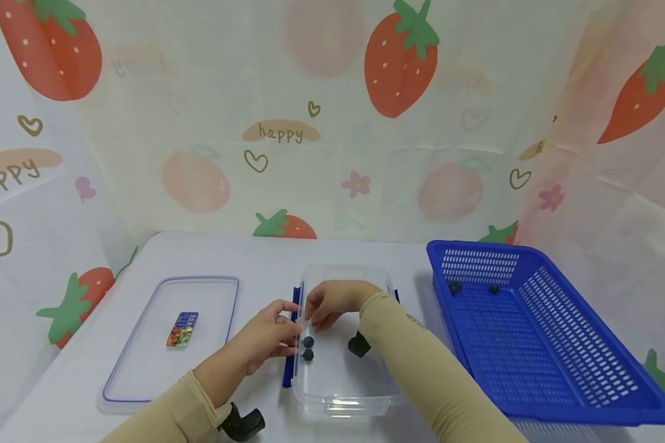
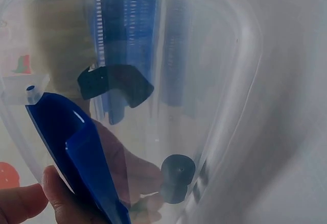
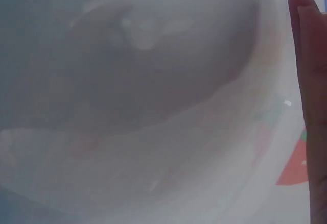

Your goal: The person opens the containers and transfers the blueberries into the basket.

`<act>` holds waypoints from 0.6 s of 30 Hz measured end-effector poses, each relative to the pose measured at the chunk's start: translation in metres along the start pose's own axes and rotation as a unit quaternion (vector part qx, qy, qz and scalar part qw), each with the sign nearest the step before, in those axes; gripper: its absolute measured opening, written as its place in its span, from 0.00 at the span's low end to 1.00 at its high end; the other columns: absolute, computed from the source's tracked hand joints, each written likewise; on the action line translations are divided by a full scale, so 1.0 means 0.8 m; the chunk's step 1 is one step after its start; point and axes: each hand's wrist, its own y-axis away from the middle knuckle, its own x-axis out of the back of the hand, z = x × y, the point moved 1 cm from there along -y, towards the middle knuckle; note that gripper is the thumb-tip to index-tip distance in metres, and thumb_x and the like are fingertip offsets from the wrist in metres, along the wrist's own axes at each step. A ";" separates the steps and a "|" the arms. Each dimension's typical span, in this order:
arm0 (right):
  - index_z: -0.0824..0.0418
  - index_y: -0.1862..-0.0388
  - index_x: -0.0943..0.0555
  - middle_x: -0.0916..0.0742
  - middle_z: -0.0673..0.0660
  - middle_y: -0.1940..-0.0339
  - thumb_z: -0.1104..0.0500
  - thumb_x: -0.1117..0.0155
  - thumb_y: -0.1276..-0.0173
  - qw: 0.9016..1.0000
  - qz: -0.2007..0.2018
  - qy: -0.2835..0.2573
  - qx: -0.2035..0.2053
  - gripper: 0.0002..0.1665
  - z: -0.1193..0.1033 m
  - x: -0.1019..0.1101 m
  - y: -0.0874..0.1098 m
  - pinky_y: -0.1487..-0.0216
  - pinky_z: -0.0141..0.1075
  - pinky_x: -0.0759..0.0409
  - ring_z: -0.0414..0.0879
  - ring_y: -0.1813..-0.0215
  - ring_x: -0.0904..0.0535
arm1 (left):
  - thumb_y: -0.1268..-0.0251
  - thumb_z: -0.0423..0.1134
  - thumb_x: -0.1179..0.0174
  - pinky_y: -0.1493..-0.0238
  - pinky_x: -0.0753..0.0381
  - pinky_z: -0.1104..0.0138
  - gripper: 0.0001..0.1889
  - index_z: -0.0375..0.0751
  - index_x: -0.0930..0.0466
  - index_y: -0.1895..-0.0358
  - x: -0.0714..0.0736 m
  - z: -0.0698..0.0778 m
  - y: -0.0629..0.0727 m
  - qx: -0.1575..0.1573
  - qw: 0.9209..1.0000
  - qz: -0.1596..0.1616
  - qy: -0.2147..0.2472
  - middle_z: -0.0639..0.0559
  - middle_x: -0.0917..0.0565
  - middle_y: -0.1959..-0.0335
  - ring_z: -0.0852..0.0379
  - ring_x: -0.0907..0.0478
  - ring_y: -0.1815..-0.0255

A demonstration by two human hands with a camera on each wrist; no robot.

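A clear plastic box [image 1: 343,384] with blue side latches stands on the table in the head view. My left hand [image 1: 266,335] is at its left side, fingers spread by the blue latch [image 2: 76,137]. Inside the box, my right hand [image 1: 332,303] reaches down along the left wall with bent fingers. Two small dark round berries [image 1: 308,348] lie in the box just nearer than its fingertips. Through the clear wall, the left wrist view shows these fingertips right at the dark berries [image 2: 178,172]. I cannot tell whether they hold one.
A clear lid [image 1: 138,363] with a blue rim and a colourful label [image 1: 183,329] lies to the left. At the right stands a blue basket [image 1: 532,363] with two small dark things [image 1: 494,288] at its far end. A printed strawberry curtain [image 1: 221,92] encloses the table.
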 end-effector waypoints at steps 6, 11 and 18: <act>0.64 0.65 0.19 0.15 0.59 0.66 0.69 0.39 0.42 1.000 -0.021 -0.004 -0.022 0.06 0.005 -0.007 -0.004 0.60 0.38 0.18 0.49 0.66 0.18 | 0.38 0.34 0.44 0.66 0.18 0.64 0.20 0.43 0.35 0.43 0.000 0.000 0.000 0.001 1.000 -0.001 -0.001 0.44 0.24 0.70 0.52 0.24 0.70; 0.67 0.64 0.20 0.15 0.62 0.67 0.72 0.40 0.43 0.997 -0.049 -0.033 -0.045 0.08 0.006 -0.013 -0.005 0.63 0.40 0.18 0.50 0.68 0.17 | 0.39 0.33 0.44 0.67 0.18 0.64 0.21 0.43 0.35 0.43 -0.002 -0.002 -0.002 -0.007 1.000 -0.002 0.008 0.45 0.26 0.71 0.53 0.26 0.71; 0.68 0.64 0.20 0.15 0.63 0.66 0.74 0.42 0.42 0.995 -0.068 -0.050 -0.057 0.08 0.008 -0.014 -0.006 0.62 0.40 0.18 0.49 0.68 0.17 | 0.39 0.33 0.44 0.68 0.18 0.64 0.22 0.42 0.35 0.41 -0.003 -0.003 -0.003 -0.008 1.000 -0.002 0.012 0.46 0.26 0.71 0.53 0.27 0.72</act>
